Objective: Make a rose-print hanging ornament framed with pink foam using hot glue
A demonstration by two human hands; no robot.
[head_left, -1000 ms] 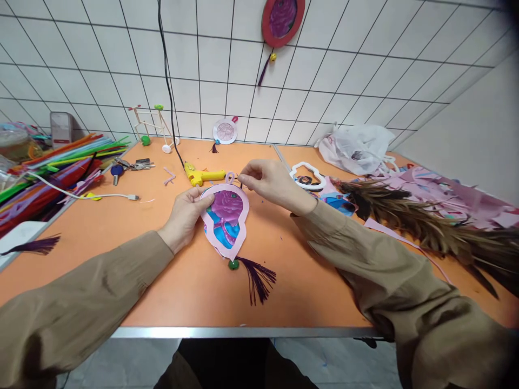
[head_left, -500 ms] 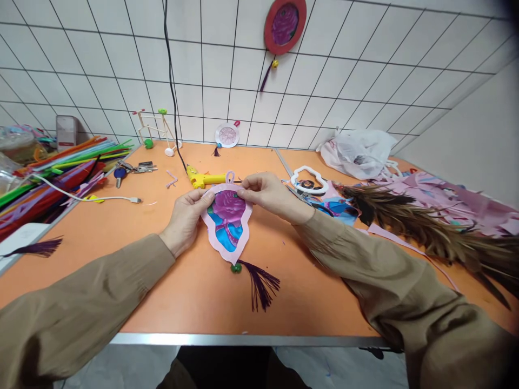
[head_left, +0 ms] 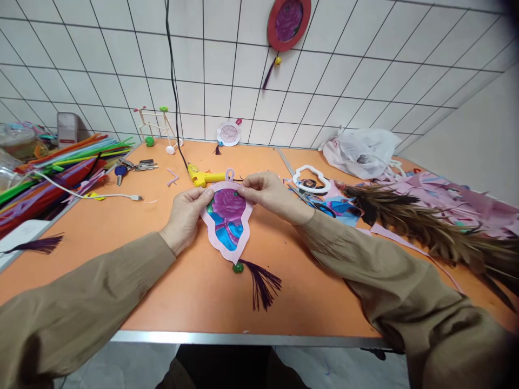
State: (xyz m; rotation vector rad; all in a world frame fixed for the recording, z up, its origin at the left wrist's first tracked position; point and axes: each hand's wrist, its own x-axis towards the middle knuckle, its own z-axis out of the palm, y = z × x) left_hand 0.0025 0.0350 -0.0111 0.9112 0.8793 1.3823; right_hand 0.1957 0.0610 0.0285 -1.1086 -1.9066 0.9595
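A pendant [head_left: 229, 208] with a pale pink border and a purple flower on blue fabric is held between my two hands over the orange table. My left hand [head_left: 184, 216] pinches its upper left edge, thumb on the front. At the upper right edge, my right hand [head_left: 270, 194] pinches the border between thumb and fingers. A small lilac loop [head_left: 230, 174] stands up from the pendant's top. From its lower tip hang a green bell-like bead [head_left: 238, 267] and a dark purple tassel [head_left: 263, 283], spread to the right on the tabletop.
Just behind the pendant lies a yellow glue gun [head_left: 203, 177] with a black cord. Scissors [head_left: 320, 204], a white frame [head_left: 311, 181], fabric scraps and brown feathers [head_left: 438, 232] are on the right. Keys [head_left: 120, 172], a white cable [head_left: 101, 196] and pipe cleaners [head_left: 77, 162] lie left.
The camera view has shifted very slightly. Both hands keep their pinch on the pendant, which stays in nearly the same place.
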